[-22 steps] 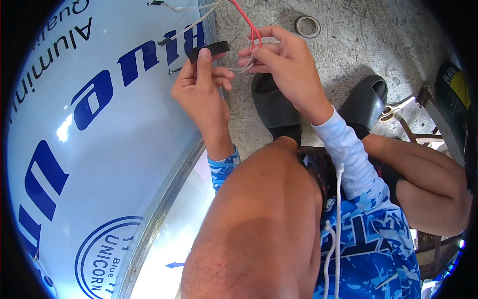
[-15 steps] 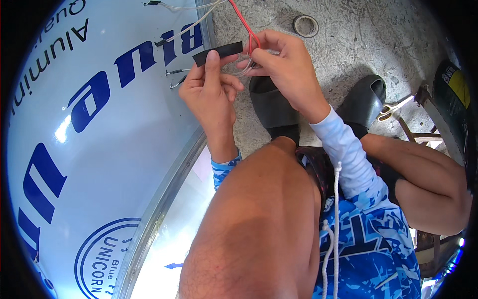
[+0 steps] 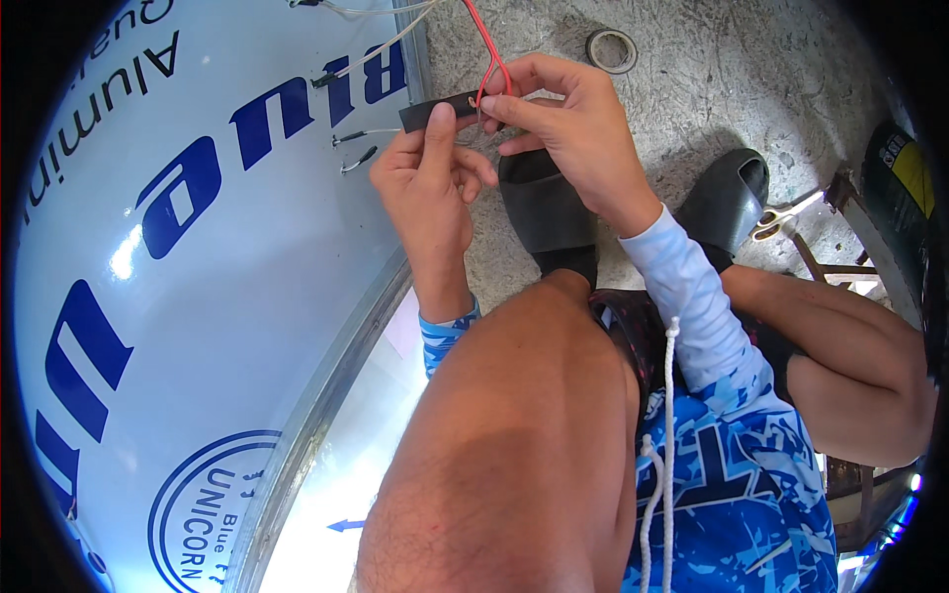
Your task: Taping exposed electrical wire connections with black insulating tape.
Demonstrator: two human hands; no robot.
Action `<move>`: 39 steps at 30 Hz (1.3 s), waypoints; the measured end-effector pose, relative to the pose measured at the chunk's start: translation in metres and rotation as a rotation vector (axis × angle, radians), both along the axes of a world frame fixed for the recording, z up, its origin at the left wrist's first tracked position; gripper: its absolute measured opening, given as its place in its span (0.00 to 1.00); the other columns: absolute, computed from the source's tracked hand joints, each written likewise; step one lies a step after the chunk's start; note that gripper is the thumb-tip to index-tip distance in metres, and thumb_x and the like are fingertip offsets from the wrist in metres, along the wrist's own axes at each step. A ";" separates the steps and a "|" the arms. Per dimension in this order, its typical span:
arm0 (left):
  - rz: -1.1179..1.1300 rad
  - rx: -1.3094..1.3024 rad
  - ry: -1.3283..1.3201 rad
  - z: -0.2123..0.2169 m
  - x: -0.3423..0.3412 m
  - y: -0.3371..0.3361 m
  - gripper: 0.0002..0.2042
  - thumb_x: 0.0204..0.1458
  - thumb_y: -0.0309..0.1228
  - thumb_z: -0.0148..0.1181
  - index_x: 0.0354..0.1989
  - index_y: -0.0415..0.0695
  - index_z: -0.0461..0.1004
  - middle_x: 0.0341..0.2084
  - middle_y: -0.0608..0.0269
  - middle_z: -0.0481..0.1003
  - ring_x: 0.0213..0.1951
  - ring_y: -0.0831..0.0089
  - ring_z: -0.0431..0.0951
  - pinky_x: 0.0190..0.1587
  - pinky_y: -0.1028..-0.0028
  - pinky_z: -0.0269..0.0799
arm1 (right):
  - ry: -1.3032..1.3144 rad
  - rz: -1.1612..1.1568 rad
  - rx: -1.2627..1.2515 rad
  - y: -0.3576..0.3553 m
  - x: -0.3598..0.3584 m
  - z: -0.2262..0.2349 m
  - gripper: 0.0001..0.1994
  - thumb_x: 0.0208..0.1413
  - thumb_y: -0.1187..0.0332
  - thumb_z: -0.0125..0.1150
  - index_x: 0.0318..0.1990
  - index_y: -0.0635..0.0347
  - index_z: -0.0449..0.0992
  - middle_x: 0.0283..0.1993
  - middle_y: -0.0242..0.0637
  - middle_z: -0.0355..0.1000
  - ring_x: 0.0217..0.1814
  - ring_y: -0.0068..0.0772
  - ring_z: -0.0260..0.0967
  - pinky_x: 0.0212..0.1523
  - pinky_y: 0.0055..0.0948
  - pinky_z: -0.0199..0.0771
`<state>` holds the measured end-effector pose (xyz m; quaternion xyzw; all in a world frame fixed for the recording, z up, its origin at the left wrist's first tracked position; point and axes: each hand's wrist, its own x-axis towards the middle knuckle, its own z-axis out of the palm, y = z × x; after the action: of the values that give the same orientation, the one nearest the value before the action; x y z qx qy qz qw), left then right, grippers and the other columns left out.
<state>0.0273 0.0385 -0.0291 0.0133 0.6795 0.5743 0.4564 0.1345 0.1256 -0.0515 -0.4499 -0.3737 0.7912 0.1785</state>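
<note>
Between the thumb and fingers of my left hand [image 3: 433,178] is a short strip of black tape [image 3: 427,116], held out flat. My right hand [image 3: 578,124] pinches a red wire [image 3: 484,35] where it meets the strip's right end. The red wire comes down from the top edge and forms a narrow loop at my right fingertips. The bare wire end seems to lie against the tape, though my fingers partly cover the join. Thin pale wires [image 3: 390,40] with dark-wrapped ends lie over the white printed panel beside my left hand.
The large white panel [image 3: 287,267] with blue lettering fills the left, edged by a metal rim [image 3: 326,395]. A roll of tape [image 3: 611,51] lies on the concrete floor [image 3: 682,89]. Scissors [image 3: 781,215] lie beyond my right shoe [image 3: 727,198], close to a metal frame [image 3: 850,270].
My left hand has moved slightly right and down with the black tape. The tape's right end now meets the red wire in my right fingers.
</note>
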 end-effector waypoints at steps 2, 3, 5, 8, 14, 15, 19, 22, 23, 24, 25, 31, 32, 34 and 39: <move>0.007 0.007 -0.021 0.000 -0.001 -0.001 0.14 0.58 0.32 0.57 0.31 0.30 0.73 0.28 0.49 0.78 0.14 0.72 0.73 0.12 0.82 0.54 | 0.008 -0.006 -0.023 0.000 -0.001 0.001 0.07 0.51 0.76 0.62 0.39 0.65 0.77 0.34 0.35 0.74 0.33 0.24 0.76 0.29 0.22 0.80; 0.015 0.015 -0.041 0.000 -0.002 -0.001 0.14 0.59 0.32 0.56 0.32 0.29 0.73 0.28 0.49 0.78 0.15 0.72 0.73 0.12 0.82 0.54 | 0.002 -0.005 -0.037 0.000 -0.001 0.001 0.07 0.51 0.76 0.62 0.39 0.65 0.77 0.34 0.35 0.73 0.33 0.25 0.76 0.30 0.22 0.81; 0.025 0.028 -0.047 -0.001 -0.003 -0.001 0.14 0.59 0.32 0.56 0.32 0.29 0.73 0.29 0.48 0.78 0.15 0.72 0.73 0.12 0.82 0.54 | 0.035 -0.020 -0.055 0.001 -0.001 0.001 0.08 0.51 0.76 0.62 0.39 0.65 0.77 0.34 0.35 0.73 0.34 0.25 0.76 0.30 0.22 0.81; 0.032 0.043 -0.060 -0.003 -0.003 -0.002 0.14 0.60 0.32 0.55 0.33 0.29 0.73 0.29 0.47 0.78 0.15 0.72 0.73 0.12 0.83 0.54 | 0.052 -0.028 -0.077 0.001 -0.001 0.001 0.08 0.51 0.76 0.62 0.39 0.65 0.77 0.34 0.36 0.73 0.34 0.25 0.76 0.30 0.23 0.81; 0.043 0.060 -0.071 -0.005 -0.004 -0.003 0.15 0.60 0.33 0.54 0.33 0.28 0.74 0.29 0.46 0.78 0.15 0.72 0.73 0.12 0.83 0.54 | 0.044 -0.026 -0.084 0.002 0.000 0.002 0.08 0.51 0.76 0.62 0.39 0.66 0.77 0.34 0.36 0.73 0.34 0.25 0.76 0.31 0.24 0.81; 0.047 0.061 -0.076 -0.004 -0.004 -0.003 0.15 0.60 0.33 0.53 0.34 0.28 0.74 0.29 0.46 0.78 0.15 0.72 0.73 0.12 0.83 0.54 | 0.040 -0.027 -0.086 0.002 0.000 0.002 0.08 0.51 0.76 0.62 0.39 0.66 0.77 0.34 0.36 0.73 0.34 0.25 0.76 0.31 0.24 0.81; 0.018 0.060 -0.067 -0.003 -0.004 -0.002 0.16 0.61 0.33 0.52 0.34 0.28 0.74 0.29 0.45 0.78 0.15 0.73 0.72 0.12 0.83 0.53 | 0.060 -0.039 -0.120 0.004 0.000 0.004 0.08 0.51 0.77 0.61 0.40 0.66 0.77 0.35 0.36 0.73 0.35 0.25 0.76 0.31 0.23 0.81; 0.035 0.069 -0.098 -0.003 -0.005 -0.002 0.14 0.60 0.32 0.54 0.34 0.30 0.75 0.27 0.50 0.78 0.14 0.75 0.72 0.12 0.84 0.54 | 0.051 0.001 -0.108 0.006 0.001 0.006 0.07 0.56 0.71 0.61 0.40 0.64 0.76 0.36 0.33 0.74 0.37 0.24 0.75 0.32 0.21 0.79; 0.019 0.090 -0.110 -0.003 -0.005 -0.002 0.14 0.61 0.33 0.53 0.34 0.30 0.75 0.27 0.50 0.78 0.15 0.75 0.72 0.12 0.84 0.54 | 0.035 0.006 -0.105 0.007 0.002 0.006 0.08 0.56 0.71 0.60 0.41 0.64 0.76 0.37 0.35 0.75 0.38 0.25 0.75 0.32 0.21 0.79; 0.004 0.111 -0.123 -0.003 -0.006 -0.002 0.14 0.61 0.33 0.52 0.35 0.30 0.75 0.28 0.49 0.78 0.15 0.76 0.71 0.12 0.84 0.53 | 0.018 0.013 -0.103 0.008 0.002 0.007 0.09 0.56 0.70 0.59 0.42 0.64 0.76 0.38 0.36 0.75 0.38 0.26 0.75 0.32 0.22 0.79; 0.003 0.108 -0.124 -0.003 -0.006 -0.002 0.14 0.61 0.33 0.52 0.35 0.30 0.75 0.28 0.49 0.78 0.15 0.76 0.71 0.12 0.84 0.53 | 0.017 0.012 -0.106 0.009 0.003 0.007 0.09 0.56 0.70 0.59 0.42 0.64 0.76 0.38 0.36 0.75 0.38 0.26 0.75 0.32 0.22 0.79; -0.001 0.167 -0.184 -0.003 -0.009 -0.003 0.18 0.63 0.34 0.47 0.36 0.28 0.74 0.29 0.44 0.78 0.16 0.77 0.66 0.14 0.83 0.53 | 0.022 -0.001 -0.162 0.010 0.006 0.006 0.15 0.56 0.72 0.57 0.50 0.66 0.72 0.41 0.40 0.76 0.39 0.28 0.76 0.34 0.24 0.79; 0.007 0.167 -0.188 -0.003 -0.009 -0.003 0.18 0.63 0.34 0.47 0.36 0.28 0.74 0.29 0.45 0.78 0.16 0.78 0.66 0.14 0.83 0.53 | 0.049 0.014 -0.133 0.010 0.006 0.004 0.15 0.55 0.72 0.57 0.51 0.65 0.72 0.41 0.40 0.76 0.39 0.28 0.76 0.35 0.24 0.79; 0.015 0.165 -0.191 -0.002 -0.010 -0.003 0.17 0.63 0.34 0.47 0.36 0.28 0.75 0.29 0.46 0.78 0.15 0.78 0.65 0.14 0.83 0.52 | 0.076 0.031 -0.105 0.010 0.005 0.001 0.16 0.55 0.73 0.57 0.51 0.65 0.71 0.41 0.40 0.76 0.39 0.28 0.76 0.37 0.23 0.78; -0.074 0.105 -0.167 -0.001 -0.014 -0.001 0.16 0.63 0.33 0.48 0.36 0.30 0.75 0.28 0.50 0.78 0.16 0.80 0.64 0.14 0.84 0.49 | -0.178 0.011 0.412 0.006 0.006 0.000 0.19 0.49 0.79 0.61 0.51 0.61 0.71 0.47 0.40 0.71 0.40 0.27 0.75 0.40 0.23 0.75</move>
<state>0.0135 0.0371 -0.0298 0.0143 0.6071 0.5909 0.5311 0.1409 0.1315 -0.0514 -0.4702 -0.5439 0.6563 0.2286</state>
